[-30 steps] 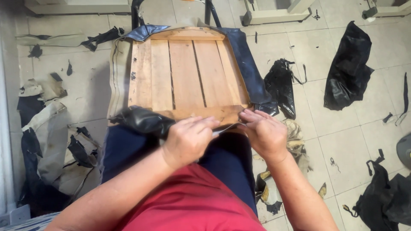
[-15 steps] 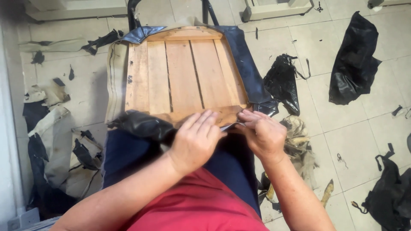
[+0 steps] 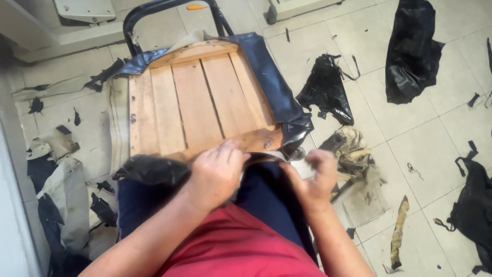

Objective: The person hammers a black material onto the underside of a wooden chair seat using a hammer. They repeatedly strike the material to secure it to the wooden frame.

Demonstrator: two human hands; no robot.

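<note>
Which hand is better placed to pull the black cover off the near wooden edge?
Probably the left hand: it rests on the near edge of the wooden seat base, touching the black cover. The right hand is blurred, off the corner.

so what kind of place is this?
Likely an upholstery repair workshop: a wooden slatted seat base with black covering half-stripped under both hands, and torn black scraps littering the tiled floor.

Wooden seat base rests on person's lap, metal frame behind it, left hand on its near edge, right hand just right of it, torn scraps on floor to the right.
</note>
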